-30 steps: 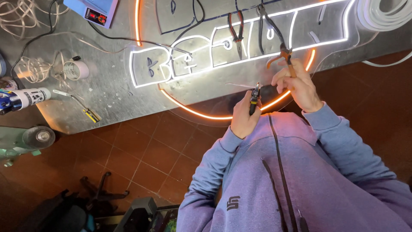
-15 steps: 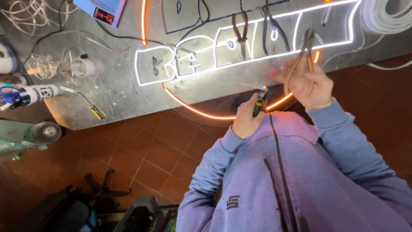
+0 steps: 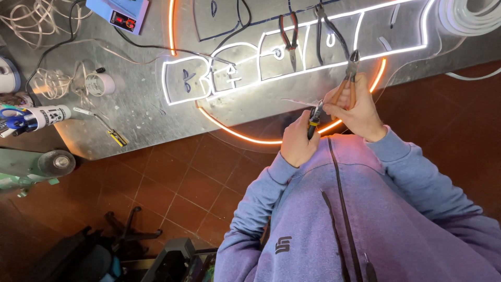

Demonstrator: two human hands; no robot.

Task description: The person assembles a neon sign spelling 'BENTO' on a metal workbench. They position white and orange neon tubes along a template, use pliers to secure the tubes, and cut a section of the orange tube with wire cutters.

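Lit neon sign (image 3: 292,57) on metal table (image 3: 135,115), orange arc at its near edge; red-handled pliers (image 3: 288,39) resting on sign, tape roll (image 3: 99,83) and screwdriver (image 3: 107,130) well to the side. Left hand (image 3: 297,143) fisted on yellow-black tool (image 3: 314,117), tip up. Right hand (image 3: 355,107) clenched around pliers (image 3: 350,73), long axis near upright, nose towards sign, above table edge.

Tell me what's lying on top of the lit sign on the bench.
Two pairs of pliers and black cables lie across the lit sign on the metal bench. The right hand and its cutters cover part of the orange ring.
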